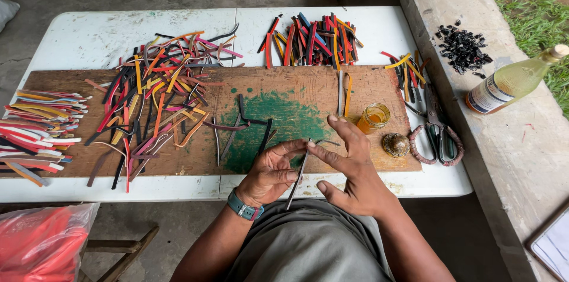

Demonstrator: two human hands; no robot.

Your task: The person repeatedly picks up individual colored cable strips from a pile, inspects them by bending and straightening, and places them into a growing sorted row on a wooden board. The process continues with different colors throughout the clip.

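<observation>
Strips of many colours (157, 89) lie in messy heaps on a rough brown wooden board (308, 89), which has a worn green paint patch in the middle. They are thin, flat and bendy, in red, yellow, black and pink. The board sits on a white table (89, 36) with scuffed paint. A small round glass jar (374, 117) with yellow stuff inside stands on the board, next to a bumpy round lid (396, 144) and a pair of scissors (437, 131) with wrapped handles.

The left hand (269, 172) is curled, and its thumb and first finger pinch the top of one thin dark strip (298, 175). The right hand (349, 163) meets it there, with thumb and finger closed on the same end and the other fingers spread out loosely.

That strip is long, straight and narrow. It sits at the near edge of the table, between both hands. It runs from the fingertips down towards the person's lap, leaning a little to the left.
</observation>
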